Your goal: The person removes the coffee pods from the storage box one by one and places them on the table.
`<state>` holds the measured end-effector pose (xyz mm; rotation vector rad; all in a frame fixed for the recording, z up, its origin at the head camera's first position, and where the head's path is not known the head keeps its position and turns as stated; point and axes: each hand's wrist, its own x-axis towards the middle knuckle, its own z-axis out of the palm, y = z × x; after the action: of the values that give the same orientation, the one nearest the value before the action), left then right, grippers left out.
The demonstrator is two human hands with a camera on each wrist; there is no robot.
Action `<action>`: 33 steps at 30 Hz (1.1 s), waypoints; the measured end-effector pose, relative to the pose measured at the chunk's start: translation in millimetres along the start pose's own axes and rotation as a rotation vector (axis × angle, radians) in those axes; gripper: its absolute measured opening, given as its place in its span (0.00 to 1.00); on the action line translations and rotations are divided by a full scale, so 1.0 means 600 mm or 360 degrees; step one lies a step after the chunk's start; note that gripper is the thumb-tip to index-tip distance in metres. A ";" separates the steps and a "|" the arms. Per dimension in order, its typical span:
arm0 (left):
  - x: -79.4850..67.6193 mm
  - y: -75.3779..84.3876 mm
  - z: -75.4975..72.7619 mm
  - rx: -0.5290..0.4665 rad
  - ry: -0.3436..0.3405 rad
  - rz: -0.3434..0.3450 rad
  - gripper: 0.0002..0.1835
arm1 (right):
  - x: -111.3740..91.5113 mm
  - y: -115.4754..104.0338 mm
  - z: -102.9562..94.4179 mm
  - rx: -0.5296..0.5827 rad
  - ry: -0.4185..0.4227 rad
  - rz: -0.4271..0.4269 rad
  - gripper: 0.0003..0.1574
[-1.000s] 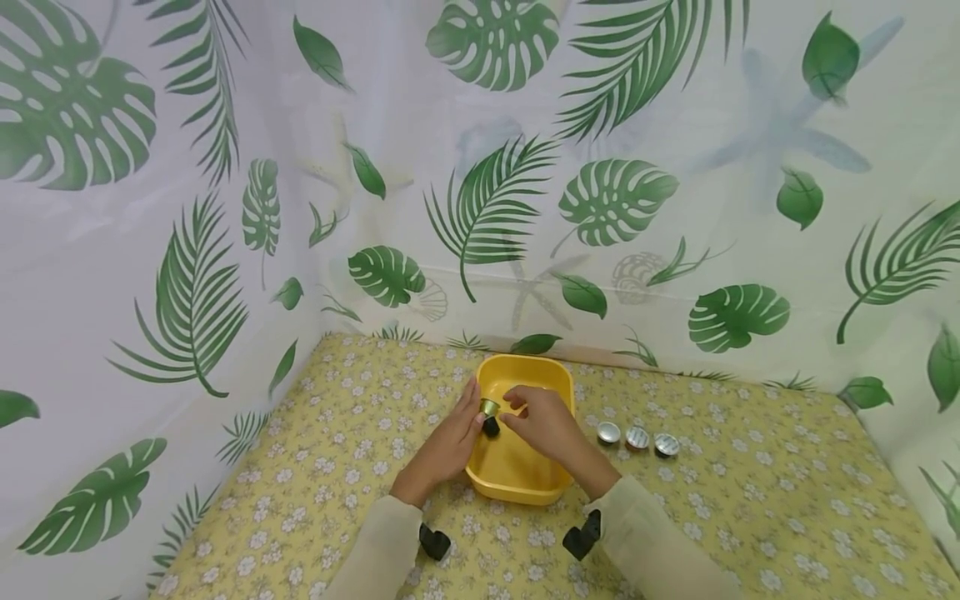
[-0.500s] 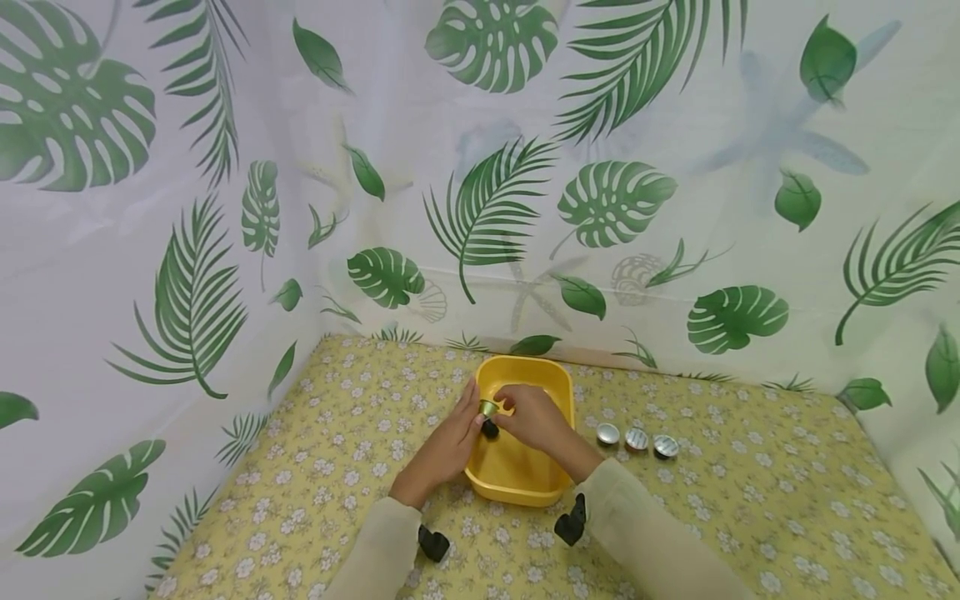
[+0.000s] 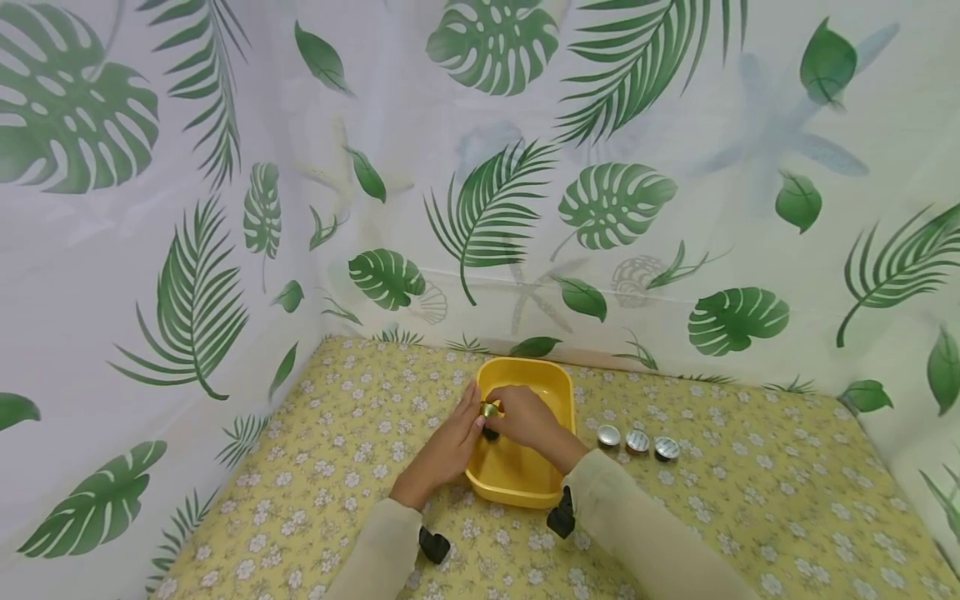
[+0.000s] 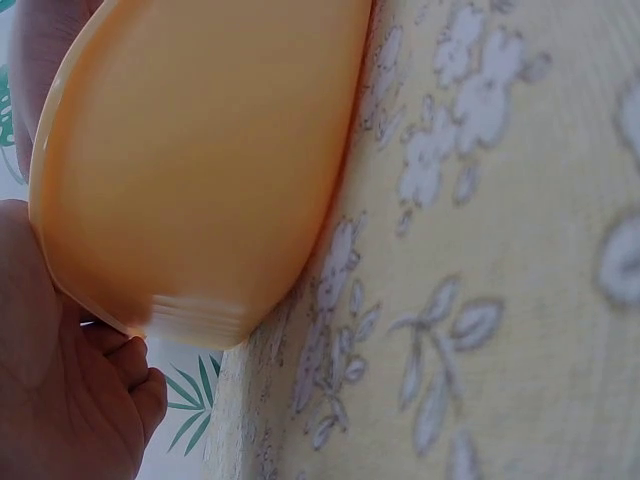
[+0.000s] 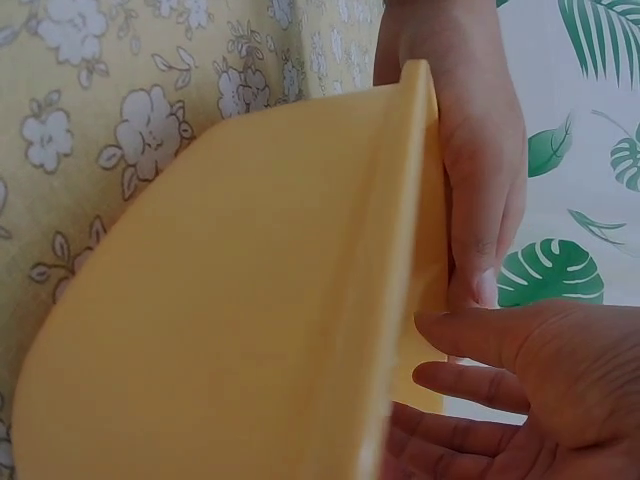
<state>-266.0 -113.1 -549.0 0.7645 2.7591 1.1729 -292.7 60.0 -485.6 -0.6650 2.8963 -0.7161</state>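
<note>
The left hand grips the left rim of a yellow basin, its thumb on the inner side. Inside that basin, near the left wall, a gold coffee capsule sits between the thumb and forefinger of the right hand, which pinches it. Just below it lies a black capsule, partly covered by the right hand. In the right wrist view, the right thumb and forefinger point toward the left hand, while the basin's wall hides the other fingertips.
Three silver-lidded coffee capsules stand in a row right of the basin: the left one, the middle one and the right one. A flowered yellow cloth covers the table. Leaf-printed sheeting hangs behind and at the left.
The right hand has moved left and slightly down inside the basin, and its thumb and forefinger have closed round the gold capsule. The left hand has stayed on the rim.
</note>
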 end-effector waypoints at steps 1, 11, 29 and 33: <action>0.000 0.000 0.000 -0.0002 0.0001 -0.0001 0.32 | 0.001 0.000 0.002 0.0000 -0.0010 0.0002 0.20; 0.000 -0.001 0.004 -0.0024 0.0005 -0.0018 0.31 | 0.010 0.005 0.017 0.0012 -0.0081 0.0012 0.20; -0.002 0.001 0.000 -0.0011 0.0020 0.0004 0.31 | 0.019 0.010 0.033 -0.0075 -0.0099 0.0012 0.15; -0.002 0.000 -0.001 0.0000 0.0010 0.0000 0.32 | 0.019 0.010 0.036 -0.0067 -0.0108 -0.0016 0.09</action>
<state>-264.7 -113.9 -548.8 0.7623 2.7638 1.1775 -301.3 50.4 -507.2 -0.6949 2.8555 -0.6226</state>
